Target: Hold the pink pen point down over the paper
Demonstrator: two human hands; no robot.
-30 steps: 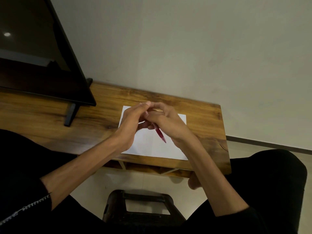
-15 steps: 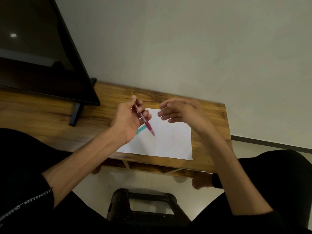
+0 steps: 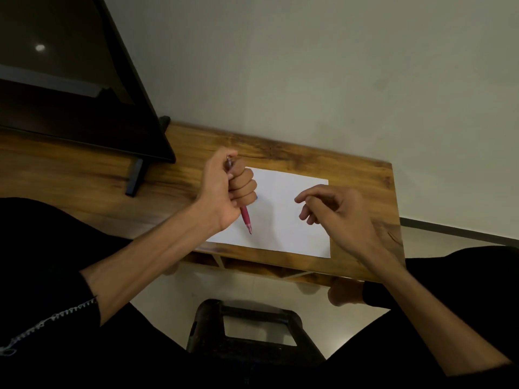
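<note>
Presently: left hand (image 3: 224, 189) fist-clenched round slim red plastic pen (image 3: 245, 217), tip down over white paper sheet (image 3: 283, 211); right hand (image 3: 334, 211) loosely curled, holding nothing. Advised: shift to a fingertip grip before writing.

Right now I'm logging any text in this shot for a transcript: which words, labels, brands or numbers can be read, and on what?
None can be read.
Sheet of paper: no writing shows; only a small blue mark beside the left hand.
Red pen in that hand: no print legible.
Television: dark screen, no logo visible.
Right hand: holds nothing.

Dim, soft light; wide-angle bending at the edges, slightly blurred.
</note>
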